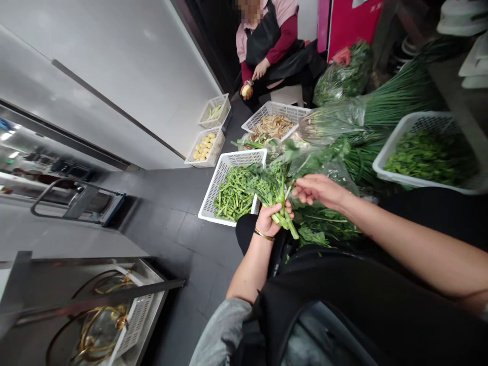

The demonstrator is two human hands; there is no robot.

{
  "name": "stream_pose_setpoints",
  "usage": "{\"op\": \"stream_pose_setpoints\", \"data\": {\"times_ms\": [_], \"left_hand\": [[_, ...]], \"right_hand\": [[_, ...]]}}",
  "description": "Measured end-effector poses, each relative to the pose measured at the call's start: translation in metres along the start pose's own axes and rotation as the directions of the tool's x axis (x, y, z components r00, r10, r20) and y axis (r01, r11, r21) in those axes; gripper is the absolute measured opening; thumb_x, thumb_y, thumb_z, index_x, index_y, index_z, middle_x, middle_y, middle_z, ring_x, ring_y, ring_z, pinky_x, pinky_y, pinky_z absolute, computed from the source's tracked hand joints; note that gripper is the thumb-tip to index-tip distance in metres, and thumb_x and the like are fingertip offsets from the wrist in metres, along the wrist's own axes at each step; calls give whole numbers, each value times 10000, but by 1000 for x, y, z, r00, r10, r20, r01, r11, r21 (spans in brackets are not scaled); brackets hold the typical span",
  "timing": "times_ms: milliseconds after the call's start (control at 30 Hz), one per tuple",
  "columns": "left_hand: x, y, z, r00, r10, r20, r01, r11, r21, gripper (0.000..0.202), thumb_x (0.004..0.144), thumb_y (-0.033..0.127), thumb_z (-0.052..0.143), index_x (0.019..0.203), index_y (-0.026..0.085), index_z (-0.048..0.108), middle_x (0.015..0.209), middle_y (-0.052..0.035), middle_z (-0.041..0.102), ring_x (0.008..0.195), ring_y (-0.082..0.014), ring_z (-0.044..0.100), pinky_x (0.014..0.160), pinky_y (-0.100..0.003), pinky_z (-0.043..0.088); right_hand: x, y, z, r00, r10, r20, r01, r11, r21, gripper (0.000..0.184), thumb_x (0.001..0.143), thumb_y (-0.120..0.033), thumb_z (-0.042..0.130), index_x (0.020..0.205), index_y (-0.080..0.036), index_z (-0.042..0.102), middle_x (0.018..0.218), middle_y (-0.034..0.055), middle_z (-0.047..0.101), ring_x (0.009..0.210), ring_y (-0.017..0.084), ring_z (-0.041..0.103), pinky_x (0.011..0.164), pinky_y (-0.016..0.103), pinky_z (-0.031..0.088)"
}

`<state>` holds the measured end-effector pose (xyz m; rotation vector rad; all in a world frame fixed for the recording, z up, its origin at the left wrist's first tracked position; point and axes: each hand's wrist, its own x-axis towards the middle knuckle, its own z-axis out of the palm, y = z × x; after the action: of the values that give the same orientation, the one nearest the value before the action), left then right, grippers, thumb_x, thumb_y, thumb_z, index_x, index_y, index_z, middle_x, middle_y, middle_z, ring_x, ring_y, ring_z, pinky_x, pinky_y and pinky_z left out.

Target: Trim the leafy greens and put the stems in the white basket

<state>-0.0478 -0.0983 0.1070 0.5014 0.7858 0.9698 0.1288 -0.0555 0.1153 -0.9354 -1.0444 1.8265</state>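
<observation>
My left hand (271, 216) is closed round a bunch of broccolini (282, 201), its thick pale-green stems pointing down and its leafy heads up. Beside the stems, my right hand (320, 190) has its fingers curled together near a thin pale stalk. Whether anything is between those fingertips I cannot make out. Just left of the bunch stands a white slotted basket (213, 195) with many cut broccolini pieces (232, 193) in it. Loose green leaves (324, 223) lie beneath my right forearm.
A co-worker (267, 46) sits ahead, holding a peeled potato (246, 90). Nearby are a basket of peelings (249, 123), a crate of potatoes (206, 158), bundled green stalks (396, 96) and a basket of greens (381, 170). A trolley (87, 203) stands left, a metal rack (152, 284) lower left.
</observation>
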Motion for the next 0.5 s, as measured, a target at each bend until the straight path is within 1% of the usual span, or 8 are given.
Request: {"op": "stream_pose_setpoints", "data": {"times_ms": [67, 133, 200, 267, 367, 433, 467, 500], "left_hand": [[2, -3, 2, 1000, -12, -13, 12, 1000, 3, 213, 641, 220, 696, 793, 91, 622, 696, -53, 631, 593, -137, 603, 680, -329, 521], [3, -4, 5, 996, 42, -78, -45, 998, -37, 218, 640, 214, 707, 808, 118, 607, 700, -35, 633, 624, -142, 620, 648, -306, 522], [1, -3, 9, 980, 146, -133, -156, 985, -70, 260, 612, 198, 733, 821, 151, 586, 763, -22, 652, 687, -148, 639, 629, -283, 520], [-3, -3, 12, 971, 210, -116, -215, 976, -26, 301, 581, 186, 762, 813, 162, 571, 834, -34, 670, 729, -164, 652, 618, -279, 519], [-7, -6, 18, 977, 201, -65, -196, 977, 80, 318, 574, 190, 779, 811, 144, 572, 843, -75, 684, 680, -167, 651, 593, -276, 515], [-6, -9, 21, 969, 222, -110, -214, 973, 82, 319, 566, 199, 784, 797, 135, 573, 783, -68, 681, 611, -142, 632, 565, -261, 505], [-5, -9, 21, 956, 252, -148, -244, 967, 70, 319, 560, 203, 787, 785, 135, 571, 758, -59, 677, 582, -130, 620, 550, -252, 499], [-4, -9, 20, 941, 283, -185, -277, 959, 61, 320, 554, 205, 789, 775, 136, 569, 745, -50, 674, 565, -121, 612, 538, -245, 494]], "right_hand": [[0, 0, 3, 997, 34, 63, -32, 999, -38, 392, 637, -493, 737, 691, -124, 616, 586, 37, 636, 426, 78, 519, 340, 177, 354], [2, -1, 5, 999, -22, -25, 20, 997, -71, 386, 615, -478, 753, 616, -123, 600, 459, 0, 556, 380, 66, 472, 337, 177, 346], [6, -5, 4, 985, -92, -146, 76, 991, -110, 390, 604, -478, 756, 573, -129, 586, 421, -6, 525, 360, 68, 455, 336, 188, 352], [9, -9, 2, 979, -120, -162, 94, 982, -162, 388, 616, -488, 744, 579, -133, 594, 436, 10, 545, 363, 82, 470, 340, 204, 366], [7, -13, 5, 980, -158, -121, 124, 960, -252, 382, 675, -513, 686, 605, -147, 601, 452, 14, 550, 382, 98, 485, 377, 230, 403], [-5, -10, 12, 950, -289, -121, 227, 900, -371, 348, 735, -503, 629, 661, -162, 623, 504, 15, 573, 444, 115, 522, 451, 256, 449], [-14, -7, 15, 924, -376, -71, 308, 842, -443, 315, 758, -481, 611, 710, -171, 645, 560, 23, 600, 505, 129, 554, 512, 274, 474], [-25, -4, 19, 892, -452, 18, 399, 768, -501, 279, 773, -452, 601, 768, -182, 667, 628, 32, 628, 576, 144, 581, 577, 293, 489]]}}
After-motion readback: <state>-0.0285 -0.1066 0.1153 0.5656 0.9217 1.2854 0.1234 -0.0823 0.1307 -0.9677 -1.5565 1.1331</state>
